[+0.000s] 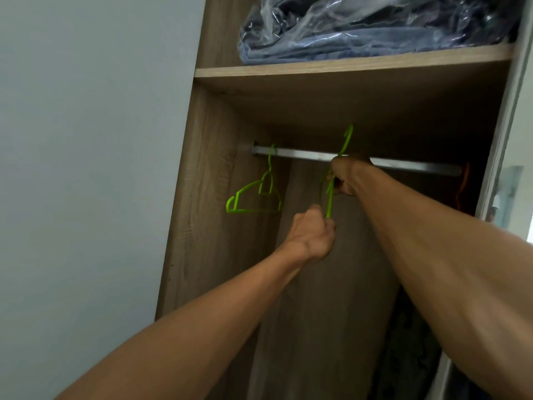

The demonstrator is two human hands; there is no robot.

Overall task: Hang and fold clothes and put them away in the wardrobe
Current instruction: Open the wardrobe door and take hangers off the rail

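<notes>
Up close, left hand (pixel 311 235) and right hand (pixel 347 177) clamp fingers (pixel 326 225) on a thin lime-green hanger (pixel 329 202), hook above rail (pixel 403 166).

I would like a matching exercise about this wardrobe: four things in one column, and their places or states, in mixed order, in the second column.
Things:
1. plastic bag
2. left hanger
3. middle hanger
4. rod

Places or states:
a. gripped by the left hand and the right hand
b. lies on the shelf
c. runs across below the shelf
d. hangs free on the rod

Pairs: 1-b, 2-d, 3-a, 4-c
</notes>
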